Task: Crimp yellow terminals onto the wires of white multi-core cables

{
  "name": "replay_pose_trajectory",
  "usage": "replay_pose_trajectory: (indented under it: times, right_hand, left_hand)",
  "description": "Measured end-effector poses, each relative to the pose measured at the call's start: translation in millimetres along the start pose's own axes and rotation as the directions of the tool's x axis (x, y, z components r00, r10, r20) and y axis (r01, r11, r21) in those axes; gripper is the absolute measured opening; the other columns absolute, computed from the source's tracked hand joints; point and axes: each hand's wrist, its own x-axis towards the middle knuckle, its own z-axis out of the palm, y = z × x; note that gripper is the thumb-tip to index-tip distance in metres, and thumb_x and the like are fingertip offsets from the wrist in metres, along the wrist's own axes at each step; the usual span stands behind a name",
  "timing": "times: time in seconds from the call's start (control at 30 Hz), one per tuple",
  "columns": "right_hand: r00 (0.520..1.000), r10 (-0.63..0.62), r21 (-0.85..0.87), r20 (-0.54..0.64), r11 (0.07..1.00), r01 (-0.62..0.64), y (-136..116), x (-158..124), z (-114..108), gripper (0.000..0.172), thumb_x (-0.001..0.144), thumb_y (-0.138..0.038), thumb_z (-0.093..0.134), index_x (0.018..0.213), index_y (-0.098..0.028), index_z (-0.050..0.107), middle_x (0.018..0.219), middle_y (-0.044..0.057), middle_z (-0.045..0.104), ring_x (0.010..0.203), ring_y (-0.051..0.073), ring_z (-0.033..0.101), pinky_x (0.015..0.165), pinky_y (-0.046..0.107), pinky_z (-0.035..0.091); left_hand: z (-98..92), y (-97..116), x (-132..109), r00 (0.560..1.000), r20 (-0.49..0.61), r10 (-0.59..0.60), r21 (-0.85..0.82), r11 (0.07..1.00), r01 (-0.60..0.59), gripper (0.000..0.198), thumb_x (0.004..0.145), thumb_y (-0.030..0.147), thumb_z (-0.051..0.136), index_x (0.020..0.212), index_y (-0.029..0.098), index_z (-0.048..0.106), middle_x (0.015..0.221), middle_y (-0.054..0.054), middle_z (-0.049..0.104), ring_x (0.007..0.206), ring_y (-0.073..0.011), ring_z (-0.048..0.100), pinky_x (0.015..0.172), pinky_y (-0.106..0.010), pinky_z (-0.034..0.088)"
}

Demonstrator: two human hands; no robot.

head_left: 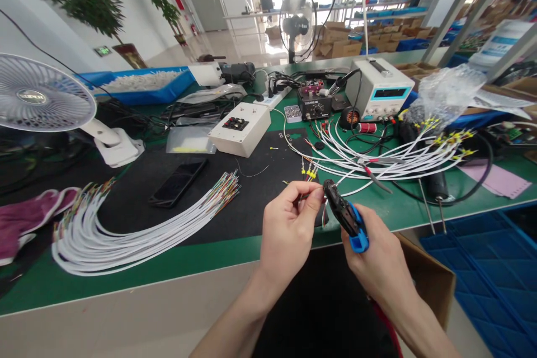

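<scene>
My right hand (380, 243) is wrapped round a crimping tool (346, 215) with blue handles and a dark head. My left hand (289, 229) pinches a thin wire at the tool's jaws, thumb against forefinger; the wire's tip is hidden. Loose coloured wire ends (325, 213) hang just below the pinch. Beyond the fingers lie several small yellow connectors (309, 170) on wire ends. A bundle of white cables (398, 159), many tipped with yellow connectors, spreads out behind the tool. To the left, another bundle of white cables (138, 249) with bare coloured ends curves across the bench.
A black phone (178, 182) lies on the dark mat (260, 201). Behind it stand a white switch box (241, 128), a soldering station (314, 105) and a power supply (380, 89). A white fan (42, 95) is at left. Blue crates (486, 279) sit below right.
</scene>
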Motion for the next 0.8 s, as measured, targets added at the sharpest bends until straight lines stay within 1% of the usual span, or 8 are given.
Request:
replay_pose_trajectory:
  times: [0.17, 0.33, 0.47, 0.53, 0.6, 0.63, 0.7, 0.8]
  right_hand:
    - [1.0, -0.011, 0.011, -0.019, 1.0, 0.011, 1.8, 8.1, -1.2, 0.029, 0.09, -0.023, 0.06, 0.119, -0.024, 0.062, 0.11, 0.007, 0.072, 0.094, 0.027, 0.071, 0.084, 0.037, 0.052]
    - [0.998, -0.012, -0.02, -0.068, 1.0, 0.011, 11.7, 14.1, 3.0, 0.016, 0.095, -0.034, 0.063, 0.107, -0.024, 0.067, 0.086, 0.003, 0.073, 0.073, 0.023, 0.069, 0.071, 0.032, 0.048]
    - [0.992, -0.014, -0.038, -0.122, 0.999, 0.009, 17.3, 16.9, 8.2, 0.025, 0.098, -0.047, 0.063, 0.093, -0.023, 0.07, 0.069, 0.001, 0.068, 0.061, 0.022, 0.066, 0.062, 0.03, 0.043]
    - [0.99, -0.015, -0.036, -0.142, 0.999, 0.01, 15.6, 16.1, 7.6, 0.029, 0.099, -0.049, 0.063, 0.09, -0.022, 0.069, 0.066, 0.0, 0.066, 0.059, 0.021, 0.065, 0.061, 0.03, 0.043]
    - [0.991, -0.027, -0.021, -0.13, 0.999, 0.024, 10.6, 13.8, 2.7, 0.026, 0.099, -0.047, 0.063, 0.097, -0.022, 0.07, 0.072, 0.001, 0.07, 0.063, 0.021, 0.067, 0.064, 0.03, 0.046]
    - [0.993, -0.039, -0.01, -0.114, 0.999, 0.038, 7.0, 12.3, -1.1, 0.025, 0.099, -0.045, 0.064, 0.104, -0.022, 0.07, 0.08, 0.002, 0.073, 0.069, 0.021, 0.07, 0.068, 0.03, 0.049]
    - [0.995, -0.083, 0.027, -0.057, 0.996, 0.085, -1.5, 9.0, -10.3, 0.028, 0.1, -0.042, 0.063, 0.12, -0.024, 0.066, 0.104, 0.005, 0.076, 0.09, 0.022, 0.073, 0.08, 0.031, 0.053]
    - [0.987, -0.159, 0.093, 0.018, 0.983, 0.157, -15.8, 3.6, -22.8, 0.038, 0.102, -0.038, 0.06, 0.138, -0.027, 0.058, 0.134, 0.007, 0.069, 0.122, 0.024, 0.066, 0.102, 0.034, 0.05]
  left_hand:
    - [4.0, -1.3, 2.7, 1.0, 0.005, 0.009, -0.016, 1.0, -0.009, 0.024, 0.1, 0.04, 0.068, 0.097, 0.016, 0.074, 0.085, -0.003, 0.07, 0.068, -0.013, 0.057, 0.057, -0.022, 0.041]
    - [8.0, -0.3, 2.9, 0.999, 0.034, 0.034, -0.018, 0.999, -0.034, 0.024, 0.101, 0.038, 0.065, 0.097, 0.017, 0.074, 0.085, -0.003, 0.069, 0.071, -0.0139, 0.056, 0.061, -0.024, 0.04]
    - [10.3, 1.9, 1.5, 0.998, 0.034, 0.056, 0.014, 0.998, -0.057, 0.024, 0.102, 0.039, 0.064, 0.098, 0.018, 0.074, 0.077, 0.0, 0.063, 0.066, -0.0125, 0.047, 0.059, -0.024, 0.036]
    - [9.5, 3.3, -0.7, 0.997, 0.034, 0.063, 0.013, 0.998, -0.063, 0.024, 0.103, 0.039, 0.063, 0.099, 0.018, 0.074, 0.076, 0.001, 0.062, 0.066, -0.0122, 0.046, 0.059, -0.024, 0.036]
    - [6.7, 4.8, -4.1, 0.997, 0.028, 0.074, -0.002, 0.997, -0.074, 0.024, 0.103, 0.038, 0.062, 0.099, 0.018, 0.074, 0.08, 0.0, 0.065, 0.068, -0.0128, 0.05, 0.061, -0.024, 0.039]
    - [4.6, 5.5, -6.0, 0.997, 0.023, 0.08, -0.007, 0.997, -0.08, 0.023, 0.103, 0.038, 0.063, 0.1, 0.018, 0.074, 0.082, -0.001, 0.066, 0.069, -0.0132, 0.051, 0.062, -0.024, 0.039]
    - [-0.4, 6.9, -9.8, 0.996, 0.011, 0.087, -0.013, 0.996, -0.087, 0.023, 0.103, 0.038, 0.063, 0.1, 0.018, 0.074, 0.083, -0.002, 0.067, 0.069, -0.0136, 0.052, 0.062, -0.025, 0.04]
    - [-7.2, 8.5, -14.5, 0.996, -0.008, 0.085, -0.034, 0.996, -0.085, 0.022, 0.102, 0.039, 0.064, 0.101, 0.019, 0.073, 0.086, -0.003, 0.07, 0.069, -0.0136, 0.055, 0.062, -0.025, 0.041]
